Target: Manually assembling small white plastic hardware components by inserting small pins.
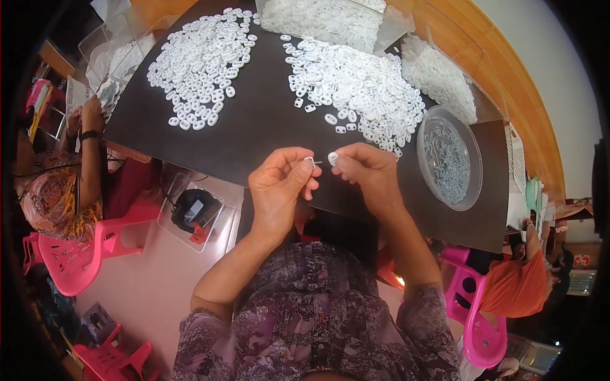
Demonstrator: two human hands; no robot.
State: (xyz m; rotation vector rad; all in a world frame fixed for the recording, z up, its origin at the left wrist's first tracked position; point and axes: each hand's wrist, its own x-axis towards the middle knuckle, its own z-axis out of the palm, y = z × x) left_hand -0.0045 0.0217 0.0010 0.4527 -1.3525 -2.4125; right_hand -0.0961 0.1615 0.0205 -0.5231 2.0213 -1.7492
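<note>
Over the dark table's near edge, my left hand (276,184) pinches a small white plastic piece (309,160) between thumb and fingertips. A thin metal screw or pin (318,162) juts from it toward the right. Facing it a short gap away, my right hand (372,168) grips a white oval plastic piece (333,158) by thumb and forefinger. Beyond my hands lie a pile of small white pieces (356,79) and, farther left, a pile of white two-holed ovals (206,63). Fingers partly cover both held pieces.
A round clear tub (473,184) of small grey metal screws or pins stands right of my hands on the dark table (254,120). Clear bins (381,41) of white pieces line the far side. People work at left and right, beside pink chairs (95,254).
</note>
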